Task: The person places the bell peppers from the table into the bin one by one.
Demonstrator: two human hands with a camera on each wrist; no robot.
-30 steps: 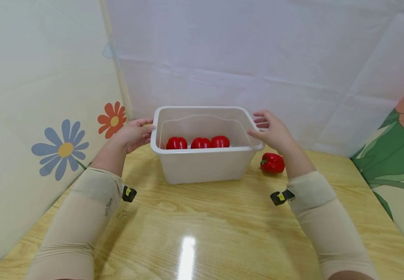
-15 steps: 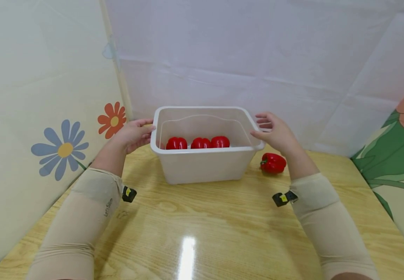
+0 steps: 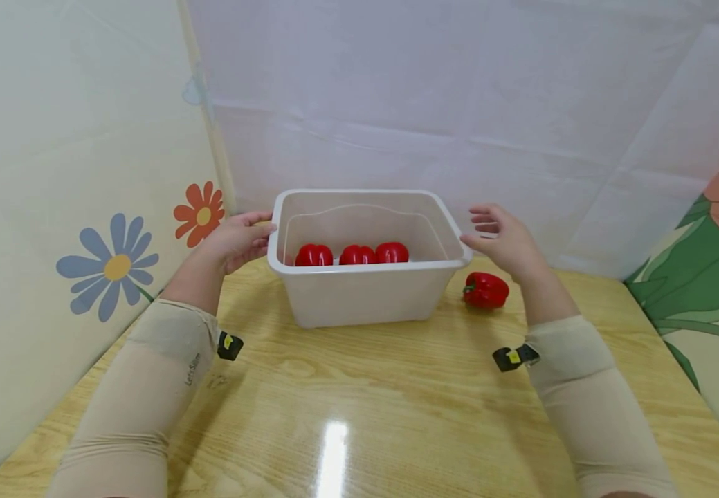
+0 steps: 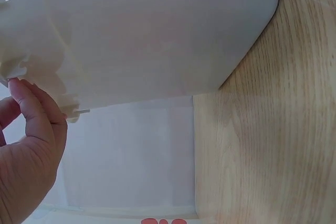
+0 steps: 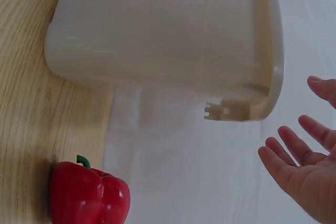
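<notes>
Pale draped sheeting and flower-printed panels enclose a wooden worktop (image 3: 359, 394). At its far centre stands a white plastic bin (image 3: 365, 294), upright, its long axis running left to right, mouth upward. Head view: three red peppers (image 3: 357, 254) lie in a row inside; a fourth pepper (image 3: 486, 290) lies on the worktop just right of the bin. The left hand (image 3: 237, 240) touches the bin's left rim, grip relaxed, fingers straight. The right hand (image 3: 504, 240) hovers beside the right rim, grip released. Right wrist view alone shows the gap between fingers (image 5: 294, 153) and rim, and the loose pepper's green stem (image 5: 82, 161).
</notes>
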